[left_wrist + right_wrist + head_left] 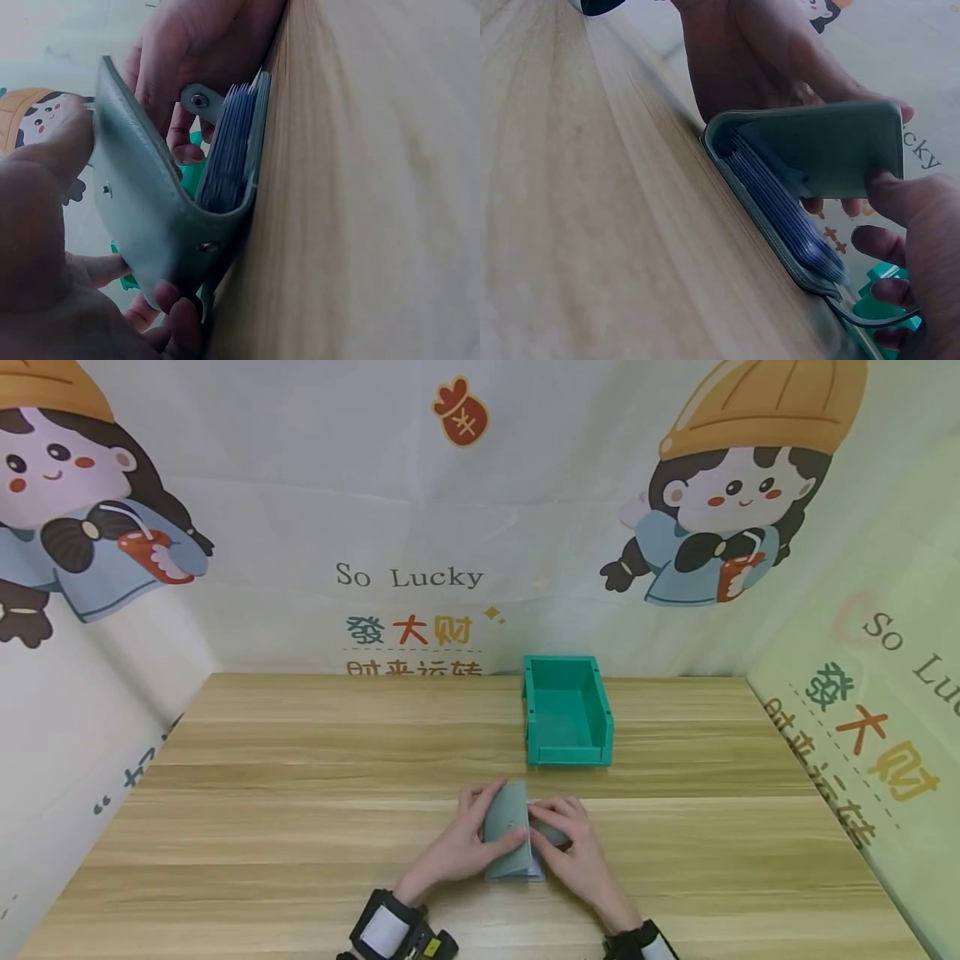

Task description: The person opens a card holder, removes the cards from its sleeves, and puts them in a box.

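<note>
A pale green card holder (pixel 507 837) lies low on the table with its front cover lifted, partly open. My left hand (pixel 459 845) grips that cover from the left, thumb across its outer face and fingers round the far edge. On the opposite side, my right hand (pixel 573 847) pinches near the cover's free edge, its thumb (pixel 892 196) against the inner face. Between the covers stands a stack of clear bluish card sleeves (pixel 787 214). A short strap with a metal snap (pixel 199 100) sticks out under the right hand's fingers.
Beyond the hands, a teal plastic bin (pixel 570 710) sits at the table's back edge, its low front facing me. The wood-grain table (pixel 300 760) is walled by a printed white cloth (pixel 300 485) at the back and both sides.
</note>
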Demonstrator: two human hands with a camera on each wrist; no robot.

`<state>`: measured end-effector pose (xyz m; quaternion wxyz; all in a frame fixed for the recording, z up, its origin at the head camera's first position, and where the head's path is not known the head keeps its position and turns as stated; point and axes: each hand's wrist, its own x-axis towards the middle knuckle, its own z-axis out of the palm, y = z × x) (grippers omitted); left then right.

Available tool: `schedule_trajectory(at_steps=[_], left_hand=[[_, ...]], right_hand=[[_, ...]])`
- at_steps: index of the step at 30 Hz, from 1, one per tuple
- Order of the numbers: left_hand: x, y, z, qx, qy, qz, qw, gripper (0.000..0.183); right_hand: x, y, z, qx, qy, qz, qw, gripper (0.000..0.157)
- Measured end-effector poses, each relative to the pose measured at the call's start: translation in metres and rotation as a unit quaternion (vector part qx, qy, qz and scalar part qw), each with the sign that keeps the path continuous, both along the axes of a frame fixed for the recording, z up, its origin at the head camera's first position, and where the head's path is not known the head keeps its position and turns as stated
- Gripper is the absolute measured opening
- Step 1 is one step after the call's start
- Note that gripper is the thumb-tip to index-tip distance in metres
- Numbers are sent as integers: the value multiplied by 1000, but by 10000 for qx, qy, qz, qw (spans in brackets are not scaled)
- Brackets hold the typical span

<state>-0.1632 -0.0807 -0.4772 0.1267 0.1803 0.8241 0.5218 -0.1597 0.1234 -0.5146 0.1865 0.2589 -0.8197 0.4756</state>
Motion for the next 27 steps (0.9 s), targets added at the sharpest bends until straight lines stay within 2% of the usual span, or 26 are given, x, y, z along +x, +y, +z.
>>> schedule_trajectory(at_steps=[3, 8, 13, 20, 27], left_hand=[[0, 3, 1, -43, -31, 82, 10000, 71], [1, 7, 2, -268, -137, 431, 9986, 77], [0, 7, 2, -247, -248, 752, 9966, 76], [1, -4, 7, -31, -387, 689, 9969, 61], [7, -23, 16, 89, -390, 1196, 9920, 45]], right_hand=[[-1, 1, -2, 107, 116, 125, 9998, 31], [-1, 0, -4, 323, 187, 240, 9990, 30], [0, -2, -3, 649, -7, 63, 9979, 37], [1, -5, 1, 985, -247, -336, 9943, 47], [2, -6, 3, 1021, -649, -408, 9918, 47]])
